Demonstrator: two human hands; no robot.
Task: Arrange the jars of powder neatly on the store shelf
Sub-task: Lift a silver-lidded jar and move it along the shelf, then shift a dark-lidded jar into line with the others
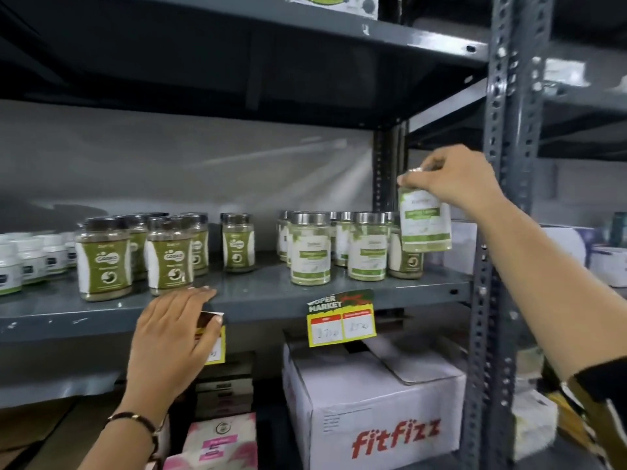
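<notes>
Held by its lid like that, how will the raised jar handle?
The jar looks clear and hard, likely glass, so probably heavy and breakable. The right hand pinches only the lid, so its grip may slip. It hangs tilted and may swing.

I saw the grey metal shelf carrying dark-lidded jars just above my left fingers, silver-lidded jars below my right fingers, and white bottles far left.

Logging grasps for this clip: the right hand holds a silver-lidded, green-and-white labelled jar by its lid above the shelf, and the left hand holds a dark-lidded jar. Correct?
Not quite. In the head view the left hand holds no jar; it rests on the grey metal shelf's front edge. The right hand does hold the silver-lidded, green-and-white labelled jar by its lid.
</notes>
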